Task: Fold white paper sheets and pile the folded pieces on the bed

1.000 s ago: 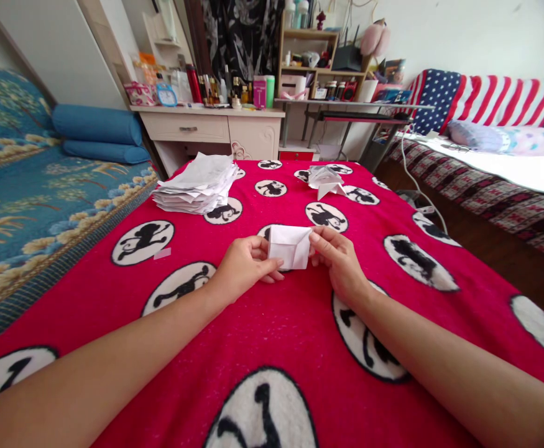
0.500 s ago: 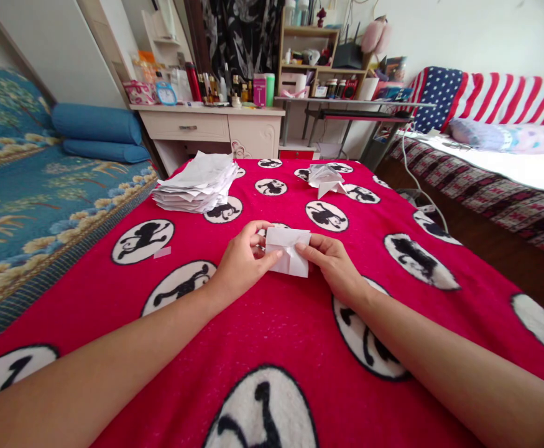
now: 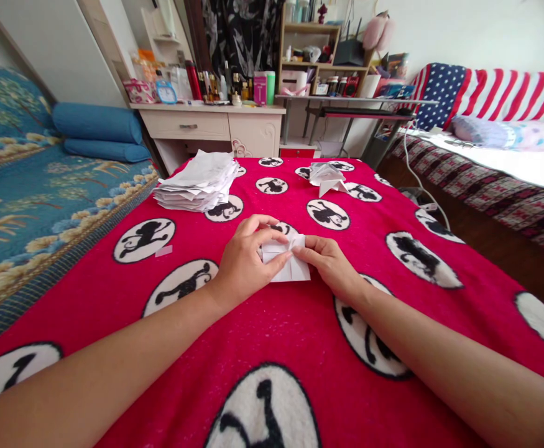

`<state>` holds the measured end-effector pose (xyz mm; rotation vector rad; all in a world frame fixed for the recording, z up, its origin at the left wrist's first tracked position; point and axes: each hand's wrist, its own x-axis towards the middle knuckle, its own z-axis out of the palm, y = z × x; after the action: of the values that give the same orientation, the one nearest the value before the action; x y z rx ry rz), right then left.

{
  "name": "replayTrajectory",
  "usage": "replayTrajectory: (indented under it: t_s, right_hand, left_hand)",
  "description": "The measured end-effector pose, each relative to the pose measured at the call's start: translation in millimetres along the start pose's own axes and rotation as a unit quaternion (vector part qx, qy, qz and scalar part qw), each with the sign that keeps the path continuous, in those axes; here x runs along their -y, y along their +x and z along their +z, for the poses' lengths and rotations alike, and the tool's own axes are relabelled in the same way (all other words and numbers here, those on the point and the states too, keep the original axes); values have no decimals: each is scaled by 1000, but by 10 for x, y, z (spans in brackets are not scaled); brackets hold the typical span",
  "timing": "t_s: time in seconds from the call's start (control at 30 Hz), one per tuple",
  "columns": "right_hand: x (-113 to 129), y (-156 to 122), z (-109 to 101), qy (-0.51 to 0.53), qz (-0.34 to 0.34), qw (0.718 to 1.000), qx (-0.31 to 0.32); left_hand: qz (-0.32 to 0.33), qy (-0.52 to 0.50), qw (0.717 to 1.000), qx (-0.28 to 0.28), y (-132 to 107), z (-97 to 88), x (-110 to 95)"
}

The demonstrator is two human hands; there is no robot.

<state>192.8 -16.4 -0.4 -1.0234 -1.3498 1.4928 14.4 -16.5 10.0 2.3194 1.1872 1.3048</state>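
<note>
Between my two hands is a small folded sheet of white paper [image 3: 294,270], with crease lines meeting near its middle. My left hand [image 3: 249,254] grips its left side, thumb on the front face and index finger bent over the upper edge. My right hand [image 3: 328,260] pinches the right side, its thumb near the centre of the folds. The fingers behind the paper are partly hidden. Both hands are just above the red blanket [image 3: 253,348], which has white ovals with black monkey figures.
A stack of white paper sheets [image 3: 198,182] lies at the far left of the blanket. Folded paper pieces [image 3: 326,178] sit at the far right. A small paper scrap [image 3: 164,251] lies left of my hands. Behind stand a dresser [image 3: 206,127] and a desk [image 3: 355,99].
My left index finger has come over the paper's upper edge, and the upper flap looks shifted. Both hands keep hold of the paper in nearly the same place.
</note>
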Motion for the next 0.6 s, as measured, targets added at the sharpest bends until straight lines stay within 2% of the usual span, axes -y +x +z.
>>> replayTrajectory:
  t_s: [0.13, 0.37, 0.47, 0.6]
  right_hand:
    - [-14, 1, -1, -18, -8, 1000, 4]
    - [-16, 0, 9, -44, -20, 999, 10]
    - [0, -11, 22, -42, -29, 999, 0]
    - [12, -15, 30, -46, -30, 998, 2]
  left_hand:
    - [20, 29, 999, -2, 14, 7, 7]
    - [10, 37, 999, 13, 16, 18, 0]
    - [-5, 11, 1000, 10, 25, 25, -23]
    - [-64, -70, 995, 4, 55, 29, -34]
